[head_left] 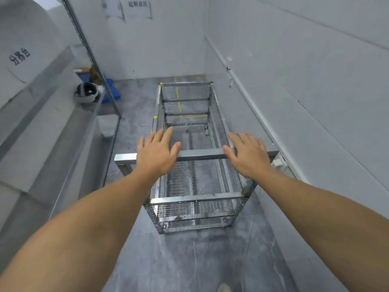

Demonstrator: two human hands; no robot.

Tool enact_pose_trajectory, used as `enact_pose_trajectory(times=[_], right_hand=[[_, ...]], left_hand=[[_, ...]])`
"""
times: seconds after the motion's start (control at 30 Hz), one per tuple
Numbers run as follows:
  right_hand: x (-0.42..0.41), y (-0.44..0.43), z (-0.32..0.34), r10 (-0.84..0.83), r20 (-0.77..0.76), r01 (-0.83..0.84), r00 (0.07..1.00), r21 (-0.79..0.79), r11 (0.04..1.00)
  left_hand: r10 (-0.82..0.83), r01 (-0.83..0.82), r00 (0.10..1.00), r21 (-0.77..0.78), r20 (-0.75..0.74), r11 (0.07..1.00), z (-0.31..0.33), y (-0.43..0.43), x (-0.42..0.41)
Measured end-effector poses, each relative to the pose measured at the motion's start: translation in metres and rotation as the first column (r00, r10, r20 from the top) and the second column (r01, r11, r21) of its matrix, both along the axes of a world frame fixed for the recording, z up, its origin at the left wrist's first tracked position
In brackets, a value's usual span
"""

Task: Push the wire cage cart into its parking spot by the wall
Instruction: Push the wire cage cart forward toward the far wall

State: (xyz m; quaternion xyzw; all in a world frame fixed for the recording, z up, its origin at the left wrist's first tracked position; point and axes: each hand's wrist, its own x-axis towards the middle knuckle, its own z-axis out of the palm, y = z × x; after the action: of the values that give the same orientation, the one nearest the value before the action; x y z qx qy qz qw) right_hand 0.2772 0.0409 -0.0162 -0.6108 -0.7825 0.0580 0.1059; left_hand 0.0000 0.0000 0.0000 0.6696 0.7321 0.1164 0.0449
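Note:
The wire cage cart (200, 155), a long steel frame with mesh sides and small wheels, stands lengthwise on the grey floor close beside the right wall (294, 85). Its far end points at the back wall, where yellow tape lines (179, 98) mark a rectangle on the floor. My left hand (156, 150) lies flat over the near top bar, fingers spread. My right hand (247, 152) also rests open on that bar, further right. Neither hand is curled around the bar.
A long steel counter (63, 131) runs along the left side, with a black-and-white helmet (86, 92) on its far end. Blue crates (110, 89) sit on the floor behind it. Paper signs (136, 7) hang on the back wall. A pipe (237, 81) runs along the right wall.

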Motion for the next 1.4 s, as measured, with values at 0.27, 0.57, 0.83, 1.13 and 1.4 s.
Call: enact_pose_trajectory(times=[0.27,0.57,0.83,1.13,1.4], right_hand=[[0.007,-0.003,-0.019,-0.020,0.109,0.028,0.994,-0.068,0.997],[0.004,0.014,-0.022,-0.011,0.130,0.025,0.991,-0.108,0.994],[0.001,0.037,-0.021,0.016,0.115,-0.003,0.993,-0.106,0.994],[0.000,0.075,-0.024,0.028,0.092,-0.022,0.995,-0.067,0.998],[0.003,0.120,-0.026,0.018,0.107,-0.012,0.994,-0.049,0.999]], left_hand=[[0.031,-0.033,0.998,-0.058,-0.049,0.998,-0.026,-0.003,-0.010],[0.077,-0.082,0.996,-0.101,-0.049,0.992,-0.033,0.006,-0.012],[0.117,-0.124,0.991,-0.108,-0.069,0.986,-0.036,0.028,-0.014],[0.136,-0.142,0.988,-0.077,-0.073,0.987,-0.037,0.061,-0.015],[0.095,-0.096,0.994,-0.020,-0.053,0.995,-0.040,0.102,-0.017]])
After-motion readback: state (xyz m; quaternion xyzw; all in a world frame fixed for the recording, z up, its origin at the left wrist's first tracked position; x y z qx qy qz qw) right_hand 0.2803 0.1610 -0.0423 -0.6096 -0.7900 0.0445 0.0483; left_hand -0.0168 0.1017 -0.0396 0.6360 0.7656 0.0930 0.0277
